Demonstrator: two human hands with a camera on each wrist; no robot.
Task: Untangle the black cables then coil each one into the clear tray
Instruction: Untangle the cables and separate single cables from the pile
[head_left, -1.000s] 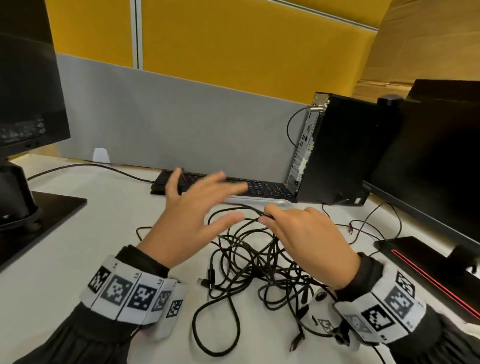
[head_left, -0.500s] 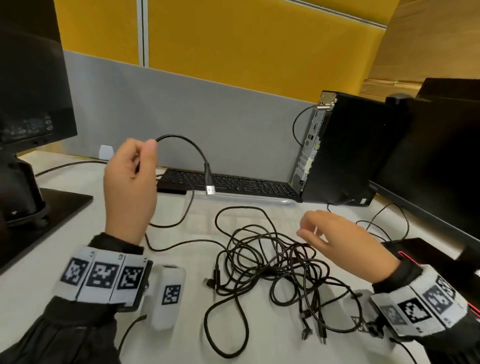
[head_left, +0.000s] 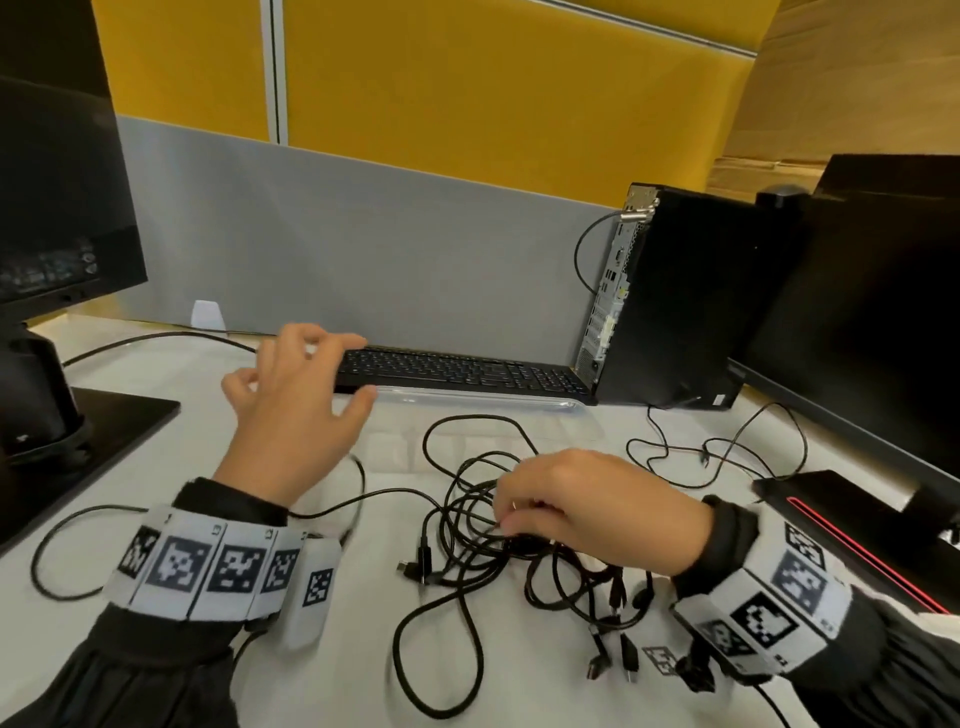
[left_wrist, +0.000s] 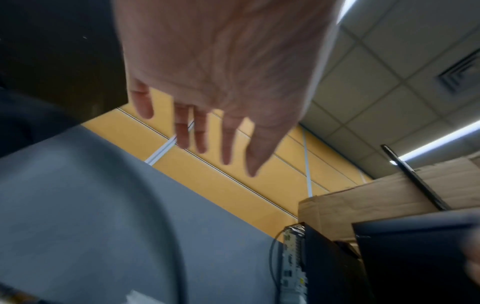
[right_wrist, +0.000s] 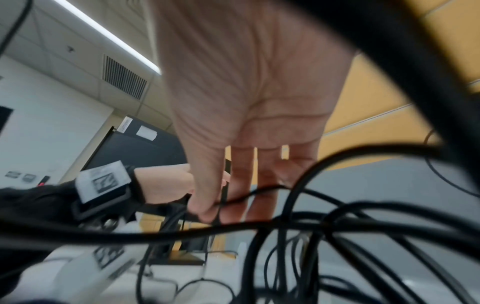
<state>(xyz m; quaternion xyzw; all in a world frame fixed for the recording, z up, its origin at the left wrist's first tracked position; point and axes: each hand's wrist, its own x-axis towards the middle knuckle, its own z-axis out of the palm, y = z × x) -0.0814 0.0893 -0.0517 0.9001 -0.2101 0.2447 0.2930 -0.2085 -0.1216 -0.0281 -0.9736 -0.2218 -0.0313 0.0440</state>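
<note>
A tangle of black cables (head_left: 524, 540) lay mid-bench, the clear tray (head_left: 483, 402) at 12 o'clock from it. The right hand (head_left: 592, 506) pinched a strand in the knot; the left hand (head_left: 296, 410) hovered open-fingered and empty. The light, limp cords looked easiest taken near a plug.

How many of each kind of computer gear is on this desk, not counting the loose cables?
Monitors: 2
Keyboard: 1
Desktop tower: 1
Clear tray: 1
Total: 5
</note>
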